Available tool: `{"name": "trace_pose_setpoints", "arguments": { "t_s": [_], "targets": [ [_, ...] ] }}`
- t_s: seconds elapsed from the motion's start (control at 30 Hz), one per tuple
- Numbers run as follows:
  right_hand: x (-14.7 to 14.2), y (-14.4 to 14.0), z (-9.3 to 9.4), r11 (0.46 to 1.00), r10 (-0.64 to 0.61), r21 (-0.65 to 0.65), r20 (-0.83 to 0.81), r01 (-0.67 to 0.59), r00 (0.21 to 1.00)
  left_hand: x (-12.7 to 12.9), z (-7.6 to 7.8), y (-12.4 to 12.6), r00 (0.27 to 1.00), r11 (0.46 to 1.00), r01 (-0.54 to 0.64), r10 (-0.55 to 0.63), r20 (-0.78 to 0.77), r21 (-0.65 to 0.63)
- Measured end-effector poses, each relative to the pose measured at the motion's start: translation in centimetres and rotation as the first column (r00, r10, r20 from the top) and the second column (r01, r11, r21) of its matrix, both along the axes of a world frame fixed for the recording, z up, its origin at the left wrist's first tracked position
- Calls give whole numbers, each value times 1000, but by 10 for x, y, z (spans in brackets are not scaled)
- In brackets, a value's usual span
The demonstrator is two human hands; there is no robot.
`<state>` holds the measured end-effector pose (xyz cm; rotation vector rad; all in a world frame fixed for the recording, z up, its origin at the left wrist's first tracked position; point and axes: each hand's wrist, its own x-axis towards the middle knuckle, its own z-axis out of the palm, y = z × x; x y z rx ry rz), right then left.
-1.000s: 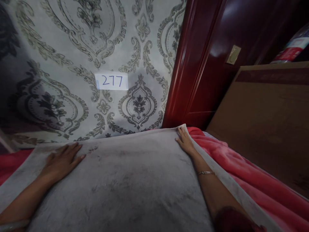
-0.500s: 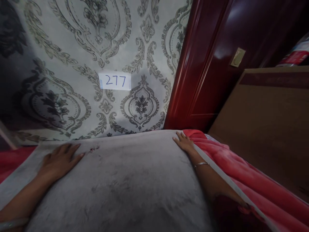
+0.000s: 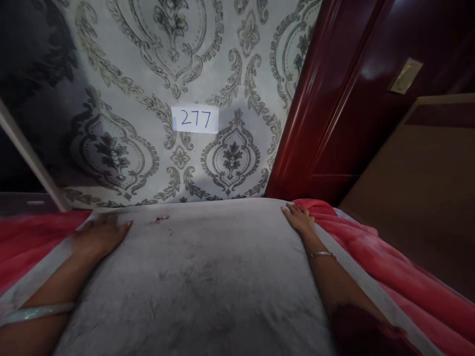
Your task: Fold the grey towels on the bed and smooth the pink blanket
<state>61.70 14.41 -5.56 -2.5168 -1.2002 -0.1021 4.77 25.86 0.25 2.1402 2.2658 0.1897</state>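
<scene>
A grey, plush-looking cloth (image 3: 208,267) with dark smudges covers a broad raised surface in front of me. My left hand (image 3: 100,235) rests on its far left part, fingers stretched out and slightly blurred, thumb pointing right. At the far right edge of the cloth lies my right hand (image 3: 300,219), flat with the fingers apart. Neither hand grips anything. A small dark red mark (image 3: 162,219) shows on the cloth to the right of my left hand. Red plush fabric (image 3: 371,252) sticks out from under the cloth on both sides.
Behind the cloth stands a wall with patterned wallpaper (image 3: 126,69), bearing a paper label (image 3: 195,118) that reads 277. A dark red door (image 3: 334,123) and a large cardboard box (image 3: 419,198) are on the right. A pale-edged frame (image 3: 31,153) leans at the left.
The view has turned slightly left, so the wall, label and box sit further right. My left hand has shifted a little leftward on the cloth; my right hand stays at the right edge.
</scene>
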Motion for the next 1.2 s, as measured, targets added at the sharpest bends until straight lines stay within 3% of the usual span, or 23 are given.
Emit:
{"name": "trace_pose_setpoints", "arguments": {
  "t_s": [0.1, 0.17, 0.23, 0.3, 0.37, 0.4, 0.47, 0.5, 0.53, 0.57, 0.63, 0.7, 0.77, 0.83, 0.93, 1.07, 1.2],
  "targets": [
    [7, -5, -1, 999, 20, 37, 2, -20, 1000, -7, 6, -1, 996, 995, -92, 92, -7, -33],
    [7, -8, 5, 998, 51, 48, 7, -51, 999, -4, 6, -2, 997, 999, -37, 35, -72, -29],
    [-4, -8, 15, 992, 106, 64, 55, -110, 993, 8, 2, -3, 978, 985, 172, -167, -126, 28],
    [-30, -5, 23, 974, 210, 60, 127, -219, 969, 26, -8, -5, 891, 894, 445, -435, -131, 60],
    [-67, 2, 24, 914, 401, -6, 166, -406, 901, 45, -20, -7, 782, 783, 622, -619, -81, 16],
    [-87, 6, 23, 855, 518, -63, 156, -515, 841, 52, -26, -8, 745, 747, 665, -665, -48, -22],
    [-118, 13, 16, 715, 698, -171, 105, -678, 709, 61, -35, -9, 730, 728, 682, -684, -6, -69],
    [-126, 15, 13, 669, 739, -209, 81, -713, 669, 62, -37, -9, 734, 732, 677, -679, 1, -76],
    [-128, 16, 10, 656, 748, -236, 69, -717, 661, 62, -39, -9, 737, 735, 674, -676, 3, -76],
    [-122, 15, 9, 675, 726, -253, 65, -693, 684, 61, -39, -9, 738, 736, 674, -675, 2, -72],
    [-95, 11, 8, 771, 613, -271, 70, -576, 787, 59, -39, -9, 737, 735, 675, -676, -2, -61],
    [-57, 4, 9, 878, 431, -265, 72, -399, 899, 57, -37, -8, 743, 741, 668, -670, -5, -60],
    [-23, -4, 9, 943, 247, -248, 64, -224, 967, 57, -37, -8, 750, 749, 659, -661, -14, -62],
    [-2, -10, 7, 966, 137, -231, 61, -120, 989, 57, -37, -7, 754, 754, 654, -656, -31, -55],
    [5, -13, 4, 970, 109, -224, 60, -93, 992, 55, -36, -6, 791, 795, 605, -605, -86, -29],
    [0, -11, 5, 971, 111, -217, 62, -95, 992, 46, -27, -6, 903, 916, 399, -401, -154, -50],
    [-1, -13, 7, 973, 113, -208, 66, -97, 991, 23, -14, -4, 978, 983, 178, -182, -105, -43]
  ]
}}
